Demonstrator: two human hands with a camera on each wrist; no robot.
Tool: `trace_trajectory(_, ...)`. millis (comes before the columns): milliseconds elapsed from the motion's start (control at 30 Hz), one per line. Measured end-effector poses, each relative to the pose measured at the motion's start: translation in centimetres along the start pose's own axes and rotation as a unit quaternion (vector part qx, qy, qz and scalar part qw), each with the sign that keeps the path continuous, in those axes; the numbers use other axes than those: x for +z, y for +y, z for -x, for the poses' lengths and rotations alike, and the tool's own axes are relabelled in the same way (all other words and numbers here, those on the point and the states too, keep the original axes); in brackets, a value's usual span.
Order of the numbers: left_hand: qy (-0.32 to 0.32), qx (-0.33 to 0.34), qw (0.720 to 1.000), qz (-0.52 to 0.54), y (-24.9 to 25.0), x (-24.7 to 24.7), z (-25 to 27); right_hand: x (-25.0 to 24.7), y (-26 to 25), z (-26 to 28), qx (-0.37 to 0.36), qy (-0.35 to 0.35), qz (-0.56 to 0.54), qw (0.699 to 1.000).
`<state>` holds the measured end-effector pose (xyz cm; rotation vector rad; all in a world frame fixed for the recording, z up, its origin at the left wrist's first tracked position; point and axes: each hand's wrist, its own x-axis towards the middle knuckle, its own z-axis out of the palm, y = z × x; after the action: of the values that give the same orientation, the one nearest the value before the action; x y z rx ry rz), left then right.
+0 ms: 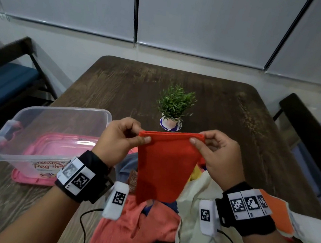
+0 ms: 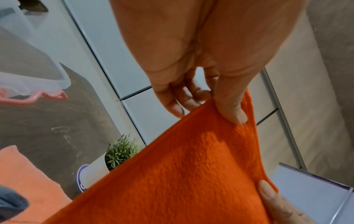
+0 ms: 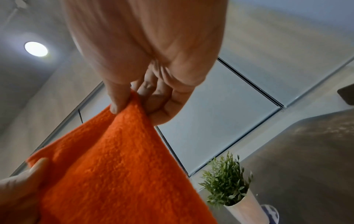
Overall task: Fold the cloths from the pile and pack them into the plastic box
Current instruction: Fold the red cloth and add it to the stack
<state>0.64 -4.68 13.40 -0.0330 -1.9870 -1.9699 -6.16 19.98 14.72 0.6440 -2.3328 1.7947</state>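
An orange cloth [image 1: 166, 163] hangs doubled over in the air above the pile. My left hand [image 1: 121, 136] pinches its top left corner and my right hand [image 1: 216, 149] pinches the top right corner. The left wrist view shows my left thumb [image 2: 231, 109] pressed on the orange cloth [image 2: 182, 174]. From the right wrist, thumb and fingers [image 3: 122, 100] nip the orange cloth [image 3: 118, 166]. Beneath lies the pile of cloths [image 1: 161, 224] in coral, cream, blue and yellow. The clear plastic box [image 1: 21, 122] stands at the left with nothing visible inside it.
A pink lid [image 1: 30, 177] lies under the box. A small potted plant [image 1: 173, 106] stands at mid-table just beyond the cloth. An orange and white cloth [image 1: 286, 219] lies at the right edge. Chairs [image 1: 14, 72] flank the wooden table [image 1: 238, 116].
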Motion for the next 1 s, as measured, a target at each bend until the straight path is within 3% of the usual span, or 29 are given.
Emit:
trace_trajectory(100,-0.027,0.011,0.999,0.026,0.2,-0.1,0.2,0.1,-0.8,0.3,0.027,0.015,-0.054,0.998)
trace_trajectory(200,-0.031,-0.005,0.999,0.044,0.2,-0.2,0.8,0.2,-1.0,0.7,0.041,-0.027,-0.084,0.995)
trace_trajectory(367,0.002,-0.023,1.0,0.017,-0.8,-0.9,1.3,0.2,0.4,1.0,0.022,-0.072,-0.064,0.995)
trace_trajectory(567,-0.017,-0.041,0.999,-0.026,-1.0,-0.9,0.6,0.5,1.7,0.4,0.06,-0.095,-0.045,0.993)
trace_trajectory(667,-0.011,-0.01,0.999,-0.052,0.0,-0.8,-0.2,0.6,1.1,-0.6,0.038,-0.07,-0.06,0.995)
trace_trajectory(800,-0.06,0.03,0.998,-0.003,0.8,-0.8,-0.2,0.3,-0.4,-0.8,0.009,-0.092,-0.097,0.991)
trace_trajectory(900,-0.097,0.011,0.995,-0.002,-1.3,-0.9,1.5,0.8,0.9,0.9,0.054,-0.153,-0.102,0.981)
trace_trajectory(1000,-0.133,-0.066,0.989,-0.002,-6.1,-0.4,5.3,1.2,6.2,4.4,0.148,-0.234,-0.043,0.96)
